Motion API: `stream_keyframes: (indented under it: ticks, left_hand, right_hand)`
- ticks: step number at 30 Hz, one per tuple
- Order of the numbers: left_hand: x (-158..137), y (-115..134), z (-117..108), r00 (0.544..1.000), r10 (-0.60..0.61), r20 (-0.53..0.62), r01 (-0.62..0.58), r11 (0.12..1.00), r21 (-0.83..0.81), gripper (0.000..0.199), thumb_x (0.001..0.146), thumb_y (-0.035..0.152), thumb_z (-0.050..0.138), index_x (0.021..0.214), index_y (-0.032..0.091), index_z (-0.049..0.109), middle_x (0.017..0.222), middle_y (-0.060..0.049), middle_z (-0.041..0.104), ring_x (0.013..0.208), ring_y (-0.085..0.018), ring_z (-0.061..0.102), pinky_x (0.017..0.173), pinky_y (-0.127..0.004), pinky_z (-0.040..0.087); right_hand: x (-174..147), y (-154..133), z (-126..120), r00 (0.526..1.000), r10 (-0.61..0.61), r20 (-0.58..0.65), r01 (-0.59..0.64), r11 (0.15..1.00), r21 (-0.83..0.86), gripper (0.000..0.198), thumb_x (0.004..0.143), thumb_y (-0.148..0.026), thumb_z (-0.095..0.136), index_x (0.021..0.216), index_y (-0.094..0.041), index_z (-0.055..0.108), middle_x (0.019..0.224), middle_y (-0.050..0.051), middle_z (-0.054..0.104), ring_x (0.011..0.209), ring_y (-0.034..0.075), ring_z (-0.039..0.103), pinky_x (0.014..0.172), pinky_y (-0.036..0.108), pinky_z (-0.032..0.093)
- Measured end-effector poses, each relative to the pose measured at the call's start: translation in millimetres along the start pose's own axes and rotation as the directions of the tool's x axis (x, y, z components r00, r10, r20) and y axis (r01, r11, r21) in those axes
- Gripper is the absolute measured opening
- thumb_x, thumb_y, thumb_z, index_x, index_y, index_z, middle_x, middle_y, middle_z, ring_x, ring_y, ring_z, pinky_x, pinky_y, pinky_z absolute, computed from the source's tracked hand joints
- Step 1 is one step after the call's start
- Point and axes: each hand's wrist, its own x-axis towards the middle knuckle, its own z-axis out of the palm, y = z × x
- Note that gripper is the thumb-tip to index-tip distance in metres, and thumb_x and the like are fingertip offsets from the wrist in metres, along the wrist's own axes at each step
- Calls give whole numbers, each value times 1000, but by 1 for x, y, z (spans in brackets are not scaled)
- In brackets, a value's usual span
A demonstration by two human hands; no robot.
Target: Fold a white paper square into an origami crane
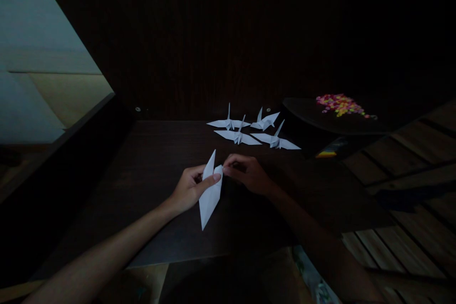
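A partly folded white paper crane (211,199) is held above the dark wooden table, its long points facing up and down. My left hand (190,187) grips it from the left, thumb pressed across its front and fingers behind. On its right edge, my right hand (247,172) is closed in a pinch at the upper corner of the paper; the pinched bit is mostly hidden by the fingertips. Beyond my hands stand several finished white paper cranes (238,137), wings spread and necks up.
The dark tabletop (149,161) ends at an upright back panel (199,47). At the back right, a raised dark shelf (302,109) bears a pile of small colourful pieces (342,105). A rainbow-striped item (329,149) lies below it. Wooden slats (420,152) are at the right.
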Motion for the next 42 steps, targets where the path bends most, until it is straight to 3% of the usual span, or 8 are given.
stream_keyframes:
  ticks: [14,24,35,42]
  left_hand:
    - [5,0,-1,999,-31,-15,31,999,-15,35,74,45,70,81,11,67,67,-1,60,58,-13,52,51,-22,40]
    - [7,1,0,999,-33,-41,33,999,2,36,74,46,71,88,12,69,72,-2,62,65,-14,55,58,-23,42]
    - [6,1,-2,993,-86,-77,83,996,-41,34,72,44,73,76,11,67,62,2,55,55,-10,48,49,-20,33]
    - [5,0,-3,992,-105,-65,100,992,-71,32,70,42,74,73,11,69,59,1,56,53,-10,47,49,-20,32]
  right_hand:
    - [0,7,2,996,32,-81,-22,992,121,18,81,-33,68,90,-17,67,76,0,61,53,8,49,42,20,36]
    - [0,5,5,998,-9,-62,13,998,54,18,80,-31,69,89,-17,62,76,1,61,69,13,57,61,25,46]
    - [-2,1,5,998,-15,-54,16,1000,19,17,80,-30,68,87,-18,58,75,0,58,67,12,53,61,25,43]
    - [0,8,6,994,106,5,-104,962,253,17,86,-34,56,88,-18,58,69,-1,58,51,10,50,41,20,36]
